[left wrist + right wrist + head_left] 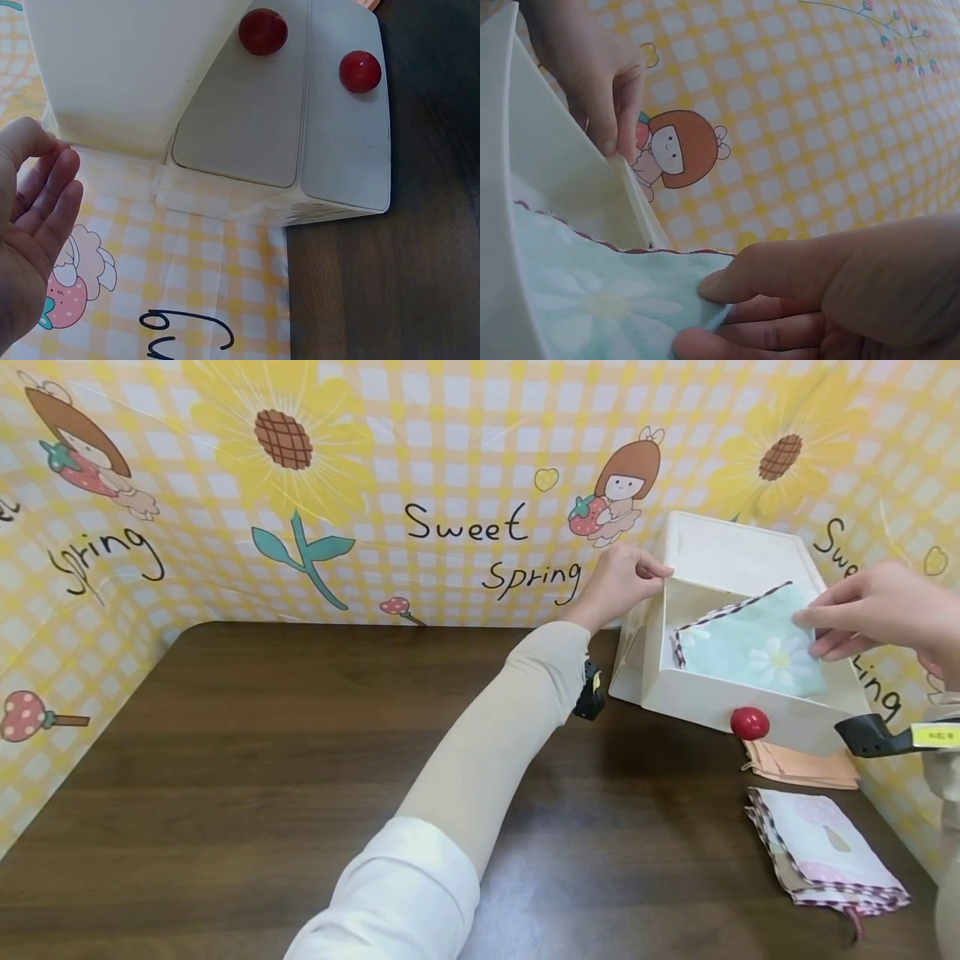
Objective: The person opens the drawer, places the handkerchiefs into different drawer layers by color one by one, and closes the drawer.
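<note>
Mint cloth, right hand hiding edge

The white drawer looks like smooth plastic, with a glossy red knob. Inside the drawer is soft-looking, matt green cloth; in front of the drawer, the wood-grained tabletop shows a soft sheen.

A mint daisy-patterned cloth is pinched by the right hand; a cream box's rim is gripped by the left hand, beside gingham fabric.
</note>
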The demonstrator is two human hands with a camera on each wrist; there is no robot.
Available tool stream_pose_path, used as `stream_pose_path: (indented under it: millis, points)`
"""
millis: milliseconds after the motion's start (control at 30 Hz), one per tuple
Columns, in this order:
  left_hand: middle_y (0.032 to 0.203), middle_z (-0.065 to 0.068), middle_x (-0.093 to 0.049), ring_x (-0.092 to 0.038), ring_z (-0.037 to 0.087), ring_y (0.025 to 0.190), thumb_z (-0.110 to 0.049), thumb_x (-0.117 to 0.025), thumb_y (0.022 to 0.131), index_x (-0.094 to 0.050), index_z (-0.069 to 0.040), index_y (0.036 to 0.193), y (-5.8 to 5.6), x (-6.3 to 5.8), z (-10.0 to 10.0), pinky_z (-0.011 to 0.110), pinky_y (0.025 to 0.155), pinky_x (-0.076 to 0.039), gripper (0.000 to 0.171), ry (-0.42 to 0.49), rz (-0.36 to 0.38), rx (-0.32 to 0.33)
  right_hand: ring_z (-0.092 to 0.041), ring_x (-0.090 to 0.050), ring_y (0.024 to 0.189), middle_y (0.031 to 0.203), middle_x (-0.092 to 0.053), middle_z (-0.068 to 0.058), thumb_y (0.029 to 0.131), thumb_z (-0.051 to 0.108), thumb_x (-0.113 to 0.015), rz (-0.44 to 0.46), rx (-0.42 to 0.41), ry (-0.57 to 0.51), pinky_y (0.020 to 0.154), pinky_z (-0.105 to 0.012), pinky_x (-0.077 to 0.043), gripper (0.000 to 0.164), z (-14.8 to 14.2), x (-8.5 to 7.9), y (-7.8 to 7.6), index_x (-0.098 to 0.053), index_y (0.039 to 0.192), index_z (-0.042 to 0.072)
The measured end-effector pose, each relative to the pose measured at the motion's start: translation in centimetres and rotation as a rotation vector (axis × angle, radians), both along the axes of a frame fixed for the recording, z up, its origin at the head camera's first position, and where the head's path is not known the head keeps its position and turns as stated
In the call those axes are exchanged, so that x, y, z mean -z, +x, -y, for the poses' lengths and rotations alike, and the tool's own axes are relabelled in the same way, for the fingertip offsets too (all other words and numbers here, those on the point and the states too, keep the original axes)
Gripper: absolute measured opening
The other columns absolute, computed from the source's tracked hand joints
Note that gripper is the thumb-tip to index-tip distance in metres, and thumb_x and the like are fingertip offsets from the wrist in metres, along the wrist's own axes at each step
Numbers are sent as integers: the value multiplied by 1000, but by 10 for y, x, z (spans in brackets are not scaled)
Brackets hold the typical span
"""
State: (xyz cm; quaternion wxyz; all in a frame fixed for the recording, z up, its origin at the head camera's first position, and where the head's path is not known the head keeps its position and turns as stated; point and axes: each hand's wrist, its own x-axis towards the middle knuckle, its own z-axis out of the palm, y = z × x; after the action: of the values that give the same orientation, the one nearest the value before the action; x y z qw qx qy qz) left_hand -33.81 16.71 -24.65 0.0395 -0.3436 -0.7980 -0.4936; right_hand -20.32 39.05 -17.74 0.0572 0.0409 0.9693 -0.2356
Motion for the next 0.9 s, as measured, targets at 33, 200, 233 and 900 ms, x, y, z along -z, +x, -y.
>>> stream_pose_path:
  millis: [33,200,233,900]
  points:
    - [97,3,-69,-57,5,77,-2,-60,84,-71,-3,99,0,0,0,11,64,-43,19,1,0,2,-24,-65,63,69,-66,-11,91,26,-56,12,-5,7,59,-33,-53,49,0,-1,-1,-54,107,-19]
    - [97,3,-69,-58,6,80,-3,-60,84,-71,-4,100,1,-1,1,11,65,-43,19,-5,-6,6,-24,-63,59,63,-64,-11,89,21,-59,36,-43,86,55,-33,-53,38,-1,-3,-6,-60,95,-17]
    - [97,3,-69,-58,7,80,-3,-59,84,-71,-4,100,1,-1,1,11,66,-43,19,-5,-8,7,-23,-63,58,62,-64,-10,89,20,-60,43,-55,102,55,-33,-53,37,-2,-3,-7,-60,93,-17]
    - [97,3,-69,-59,7,82,-3,-60,85,-71,-4,100,0,0,0,11,66,-44,19,-8,-4,0,-13,-62,59,65,-65,-5,89,15,-59,409,-93,58,58,-26,-53,21,-13,-4,-26,-66,76,1]
